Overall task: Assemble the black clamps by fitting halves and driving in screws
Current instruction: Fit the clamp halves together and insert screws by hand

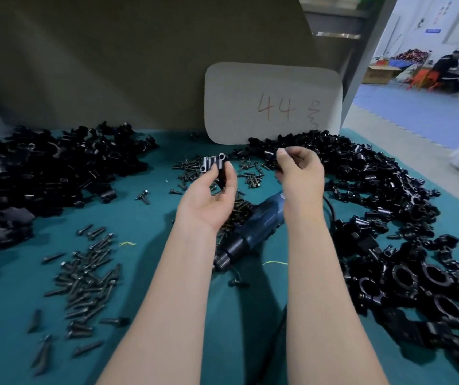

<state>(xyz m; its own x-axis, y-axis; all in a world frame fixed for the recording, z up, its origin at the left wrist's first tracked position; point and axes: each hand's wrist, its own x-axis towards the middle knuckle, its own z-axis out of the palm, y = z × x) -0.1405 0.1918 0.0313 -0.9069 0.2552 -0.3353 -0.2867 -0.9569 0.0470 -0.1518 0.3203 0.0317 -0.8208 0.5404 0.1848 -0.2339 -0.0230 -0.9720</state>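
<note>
**Two grips raised over a counter heaped with clamp parts**

In the head view, the person's bare left grip (209, 198) is held palm-up above the teal cloth-covered counter (153, 218). Its thumb and fingertips pinch a black clamp piece (214, 165) with glinting tubular lugs, which stands above the fingers, clear of the counter. Just to the right and about level, the right grip (300, 176) has its fingers curled and its thumb tip pressed in. Something dark sits under the thumb, but against the black parts behind it I cannot tell whether the grip is pinching a piece.

Beyond and to the right of the right grip sprawls a wide heap of black clamp halves (375, 184). It runs on toward the near right edge, where ring-shaped closed black clamps (417, 284) lie. Well to the left of the left grip is a second heap of black clamp parts (56, 168).

Under and between both grips lies a scatter of small dark screws (250, 176). Beneath the wrists, a blue-and-black powered screwdriver (261, 220) lies on its side. Near the left forearm, on its left, is a loose pile of long black bolts (89, 276).

Behind the grips, a pale rounded card marked "44" in red (272, 107) leans against a brown back panel (111, 65). Far off to the right, a seated person in dark clothing (447, 65) is bent over another table.
</note>
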